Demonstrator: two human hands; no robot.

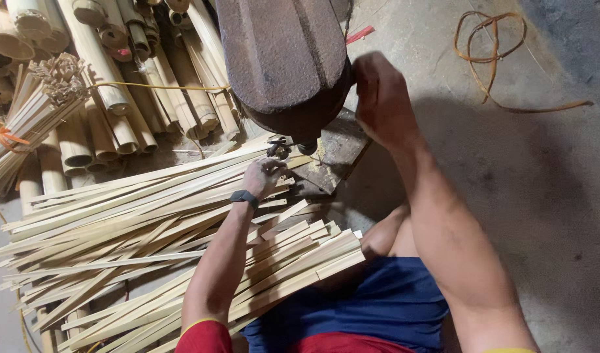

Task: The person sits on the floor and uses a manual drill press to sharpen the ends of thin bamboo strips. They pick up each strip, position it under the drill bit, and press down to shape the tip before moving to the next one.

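Observation:
My left hand is closed on the ends of thin pale bamboo strips that fan out to the left, close to the small metal table of a rusty brown machine. A dark watch sits on that wrist. My right hand rests against the machine's right side with fingers curled; what it grips is hidden. A second stack of cut bamboo strips lies across my lap, under my left forearm.
Round bamboo tubes are piled at the top left, with a bundle of thin splints tied by an orange band. A loop of tan strap lies on the concrete floor to the right. I wear blue shorts.

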